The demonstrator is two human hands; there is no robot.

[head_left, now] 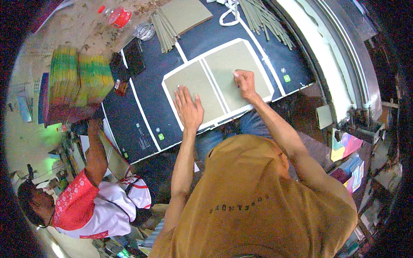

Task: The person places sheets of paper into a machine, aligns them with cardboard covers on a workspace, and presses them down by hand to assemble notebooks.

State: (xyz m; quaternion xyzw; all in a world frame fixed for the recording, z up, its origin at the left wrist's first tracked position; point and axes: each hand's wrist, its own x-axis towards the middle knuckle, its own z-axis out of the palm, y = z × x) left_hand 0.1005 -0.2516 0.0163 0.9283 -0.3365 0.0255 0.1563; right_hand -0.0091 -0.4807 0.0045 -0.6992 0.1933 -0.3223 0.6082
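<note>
In front of me a white-edged sheet with cut corners (241, 40) lies on the dark table. On it are two grey-beige boards side by side, the left board (185, 80) and the right board (230, 53), with a narrow strip (214, 84) between them. My left hand (189, 112) rests flat on the lower left board, fingers stretched out. Curled into a fist, my right hand (246, 85) presses on the right board; whatever its fingers may hold is hidden.
Bundles of thin grey strips (165, 32) and a stack of grey board (185, 15) lie at the back. A bottle with a red label (119, 17) is farther left. Tall stacks of colourful printed sheets (79, 81) stand left, near another person (92, 202). A machine (335, 51) borders the right.
</note>
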